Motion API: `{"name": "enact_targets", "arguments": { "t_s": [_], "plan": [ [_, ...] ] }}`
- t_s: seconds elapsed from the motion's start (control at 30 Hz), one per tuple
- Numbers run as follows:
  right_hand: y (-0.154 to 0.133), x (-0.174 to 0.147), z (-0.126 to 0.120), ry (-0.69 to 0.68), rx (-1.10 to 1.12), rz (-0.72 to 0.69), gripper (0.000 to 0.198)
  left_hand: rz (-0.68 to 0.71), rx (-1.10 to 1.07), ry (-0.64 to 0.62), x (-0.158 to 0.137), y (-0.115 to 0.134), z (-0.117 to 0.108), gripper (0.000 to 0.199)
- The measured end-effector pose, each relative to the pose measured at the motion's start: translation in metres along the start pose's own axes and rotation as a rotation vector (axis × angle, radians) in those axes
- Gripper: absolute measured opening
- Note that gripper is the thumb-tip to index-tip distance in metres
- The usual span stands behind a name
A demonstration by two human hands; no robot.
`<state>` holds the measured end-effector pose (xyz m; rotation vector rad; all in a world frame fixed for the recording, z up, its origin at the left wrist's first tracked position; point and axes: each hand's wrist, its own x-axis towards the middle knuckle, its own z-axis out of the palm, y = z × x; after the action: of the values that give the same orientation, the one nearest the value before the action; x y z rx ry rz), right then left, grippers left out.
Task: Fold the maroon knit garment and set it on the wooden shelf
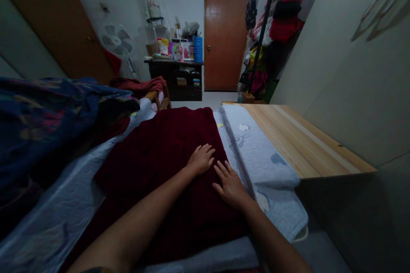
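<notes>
A dark red cloth (160, 145), perhaps a blanket or towel, lies spread over the bed in front of me. My left hand (201, 159) rests flat on it near its right side, fingers stretched out. Close beside it, my right hand (231, 184) lies palm down at the cloth's right edge, its fingers spread. Neither hand grips anything. Under the cloth is a light blue-grey patterned bed cover (256, 145), which shows to the right and along the left.
A heap of blue patterned fabric (51, 119) lies at left. Wooden boards (297, 136) border the bed at right, by a pale cabinet (352, 68). Farther back stand a white fan (117, 40), a dark shelf unit (160, 79), a brown door (227, 30) and hanging bags (286, 13).
</notes>
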<state>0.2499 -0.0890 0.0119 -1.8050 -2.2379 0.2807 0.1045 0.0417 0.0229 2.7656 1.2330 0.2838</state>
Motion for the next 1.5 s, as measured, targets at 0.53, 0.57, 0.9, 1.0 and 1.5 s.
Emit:
{"name": "enact_targets", "arguments": {
  "t_s": [0.53,0.57,0.9,1.0,1.5],
  "plan": [
    [-0.009,-0.017,-0.004,-0.09,-0.003,0.052,0.067,-0.112,0.015,-0.063,-0.102,0.064,-0.004,0.064],
    [-0.009,-0.022,-0.002,-0.07,-0.01,0.047,0.066,-0.109,0.023,-0.05,-0.103,0.063,-0.002,0.064],
    [-0.01,-0.058,0.003,0.024,-0.02,0.023,0.06,-0.12,-0.022,-0.033,-0.102,0.062,0.001,0.066],
    [-0.01,-0.063,0.004,0.028,-0.021,0.033,0.059,-0.132,-0.025,-0.046,-0.101,0.062,0.0,0.066],
    [-0.043,-0.037,-0.039,0.18,0.087,0.02,0.031,-0.146,-0.037,-0.095,-0.143,0.088,-0.01,0.058]
  ]
}}
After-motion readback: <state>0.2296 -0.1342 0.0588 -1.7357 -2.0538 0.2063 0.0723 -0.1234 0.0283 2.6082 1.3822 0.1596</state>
